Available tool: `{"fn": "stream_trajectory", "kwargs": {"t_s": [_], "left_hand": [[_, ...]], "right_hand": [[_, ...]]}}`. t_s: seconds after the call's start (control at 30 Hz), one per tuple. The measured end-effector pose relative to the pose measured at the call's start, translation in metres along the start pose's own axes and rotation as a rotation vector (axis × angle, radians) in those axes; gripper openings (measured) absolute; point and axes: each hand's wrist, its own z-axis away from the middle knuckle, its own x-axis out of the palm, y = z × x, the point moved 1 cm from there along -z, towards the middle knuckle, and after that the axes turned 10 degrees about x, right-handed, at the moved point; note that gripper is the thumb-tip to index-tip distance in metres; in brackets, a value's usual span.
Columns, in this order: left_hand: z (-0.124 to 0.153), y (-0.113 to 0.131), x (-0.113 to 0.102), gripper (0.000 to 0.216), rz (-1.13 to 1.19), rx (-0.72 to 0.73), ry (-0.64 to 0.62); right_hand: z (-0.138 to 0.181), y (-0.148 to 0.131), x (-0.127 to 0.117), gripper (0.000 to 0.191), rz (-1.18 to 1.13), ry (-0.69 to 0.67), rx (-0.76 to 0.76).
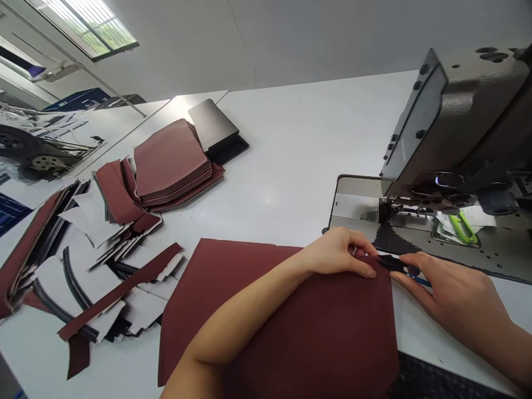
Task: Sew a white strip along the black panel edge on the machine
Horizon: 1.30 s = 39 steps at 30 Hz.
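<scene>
A large maroon sheet (286, 316) lies flat on the white table in front of me. My left hand (338, 252) rests on its far right corner, fingers curled and pressing the edge down. My right hand (449, 293) sits just to the right of that corner, fingers closed on a small dark tool with a blue handle (409, 271), likely thread snips, its tip at the sheet's edge. The sewing machine (457, 122) stands right behind both hands, with its needle area (388, 208) and metal plate (357, 205) close by.
A stack of maroon cut pieces (172, 160) and dark grey pieces (216, 127) lie at the back left. Mixed maroon, white and black strips (95, 277) spread over the left side. Green-handled scissors (461, 227) rest on the machine bed.
</scene>
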Motion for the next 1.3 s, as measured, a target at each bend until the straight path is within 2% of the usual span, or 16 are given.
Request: {"fn": "stream_trajectory", "kwargs": {"t_s": [0.13,0.3,0.37,0.57,0.67,0.8,0.93,1.03,1.17,1.3], "left_hand": [[0.000,0.000,0.001,0.027,0.011,-0.002,0.002],[0.001,0.001,0.001,0.027,0.039,-0.008,-0.024],[0.001,0.002,0.001,0.027,0.050,-0.001,-0.037],[0.001,0.002,0.003,0.028,0.030,0.008,-0.045],[0.001,0.002,0.006,0.028,-0.012,0.020,-0.044],[0.004,0.004,0.003,0.034,-0.093,0.020,-0.057],[0.008,0.003,-0.003,0.043,-0.042,-0.004,-0.045],[0.008,0.000,-0.003,0.045,0.047,-0.030,-0.055],[0.008,-0.001,0.000,0.046,0.164,-0.056,-0.085],[0.009,0.002,0.000,0.044,0.206,-0.038,-0.091]], "right_hand": [[-0.004,-0.002,0.000,0.026,-0.050,0.002,0.031],[0.001,0.001,-0.005,0.035,-0.181,-0.110,0.188],[0.005,0.004,-0.009,0.036,-0.186,-0.107,0.211],[0.009,0.002,-0.011,0.033,-0.087,-0.040,0.060],[0.003,-0.002,-0.007,0.032,-0.052,-0.015,0.035],[0.000,-0.002,-0.008,0.038,-0.160,-0.141,0.178],[0.000,-0.001,-0.012,0.038,-0.293,-0.294,0.300],[-0.005,0.002,-0.013,0.038,-0.326,-0.397,0.286],[-0.016,0.017,-0.016,0.032,-0.305,-0.518,0.195],[-0.023,0.033,-0.024,0.027,-0.276,-0.554,0.079]]}}
